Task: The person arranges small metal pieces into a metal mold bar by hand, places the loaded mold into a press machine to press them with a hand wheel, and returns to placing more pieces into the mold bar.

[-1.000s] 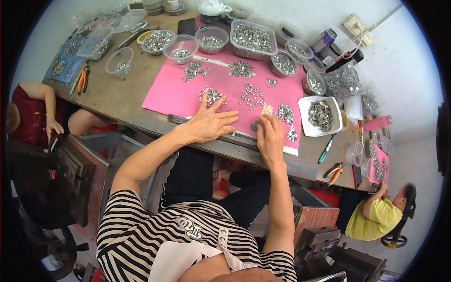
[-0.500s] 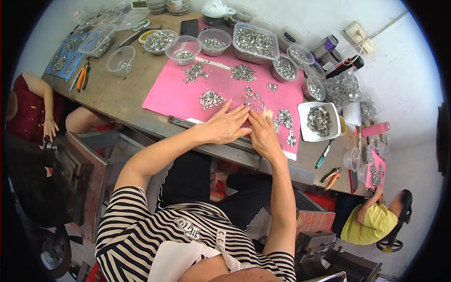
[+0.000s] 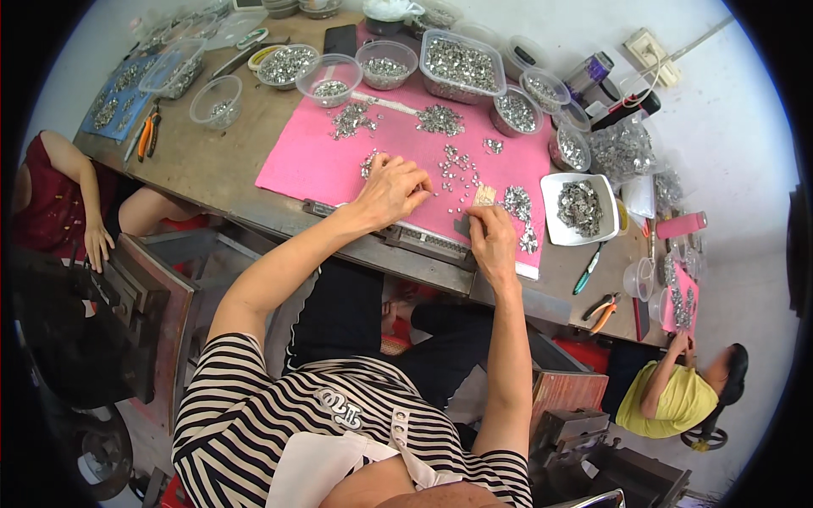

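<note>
Silvery metal pieces [image 3: 439, 119] lay in several loose heaps on a pink cloth [image 3: 292, 152], which was spread over the counter [image 3: 246, 123]. Two heaps sat toward the back of the cloth, a small cluster lay to their right, and a thin scatter of single pieces spread between the two hands. Another heap ran down the cloth's right side.

The left hand [image 3: 394, 188] was above the front middle of the cloth, its fingers bent downward and slightly spread, partly covering one more heap; whether they pinched a piece could not be told. The right hand [image 3: 493, 237] was near the cloth's front edge, its fingers curled close together beside a flat dark grey piece [image 3: 461, 226] and just in front of a beige ribbed block [image 3: 484, 195]. Whether it gripped either could not be told. A slotted metal rail [image 3: 423, 242] ran along the front edge, between the forearms.

A white square bowl [image 3: 555, 229] of metal parts stood just right of the cloth, with a green-handled tool [image 3: 587, 269] and orange-handled pliers [image 3: 605, 315] nearer the person. At the back stood a rectangular clear tub [image 3: 461, 91], full of similar pieces, among round plastic bowls.
</note>
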### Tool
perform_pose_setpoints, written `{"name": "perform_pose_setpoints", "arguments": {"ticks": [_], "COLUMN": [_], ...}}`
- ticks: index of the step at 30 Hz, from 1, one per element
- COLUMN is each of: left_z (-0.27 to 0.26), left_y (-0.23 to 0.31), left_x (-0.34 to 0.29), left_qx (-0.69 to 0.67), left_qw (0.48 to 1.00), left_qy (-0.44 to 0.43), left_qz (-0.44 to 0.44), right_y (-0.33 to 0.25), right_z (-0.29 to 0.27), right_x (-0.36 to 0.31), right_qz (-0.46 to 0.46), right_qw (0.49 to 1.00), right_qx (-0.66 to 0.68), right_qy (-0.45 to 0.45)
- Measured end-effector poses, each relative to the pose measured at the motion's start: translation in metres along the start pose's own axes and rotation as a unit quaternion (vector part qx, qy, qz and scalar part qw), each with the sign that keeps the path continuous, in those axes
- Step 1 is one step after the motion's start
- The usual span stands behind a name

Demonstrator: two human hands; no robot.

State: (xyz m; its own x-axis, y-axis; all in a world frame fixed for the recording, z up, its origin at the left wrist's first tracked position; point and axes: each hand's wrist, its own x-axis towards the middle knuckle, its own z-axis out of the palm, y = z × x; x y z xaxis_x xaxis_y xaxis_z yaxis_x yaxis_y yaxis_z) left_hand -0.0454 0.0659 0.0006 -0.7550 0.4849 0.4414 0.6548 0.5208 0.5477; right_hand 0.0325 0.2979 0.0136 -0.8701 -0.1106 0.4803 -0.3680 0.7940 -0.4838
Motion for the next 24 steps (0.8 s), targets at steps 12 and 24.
{"name": "perform_pose_setpoints", "arguments": {"ticks": [12, 24], "left_z": [0.018, 0.030], "left_y": [0.004, 0.017], "left_x": [0.011, 0.009], "left_qx": [0.100, 0.037], "left_qw": [0.993, 0.997], "left_qy": [0.021, -0.013], "left_qz": [0.058, 0.066], "right_y": [0.001, 0.008], "right_z": [0.021, 0.028], "right_x": [0.014, 0.004], "right_qz": [0.044, 0.057], "right_qw": [0.998, 0.998], "right_qx": [-0.008, 0.007], "right_qy": [-0.041, -0.004]}}
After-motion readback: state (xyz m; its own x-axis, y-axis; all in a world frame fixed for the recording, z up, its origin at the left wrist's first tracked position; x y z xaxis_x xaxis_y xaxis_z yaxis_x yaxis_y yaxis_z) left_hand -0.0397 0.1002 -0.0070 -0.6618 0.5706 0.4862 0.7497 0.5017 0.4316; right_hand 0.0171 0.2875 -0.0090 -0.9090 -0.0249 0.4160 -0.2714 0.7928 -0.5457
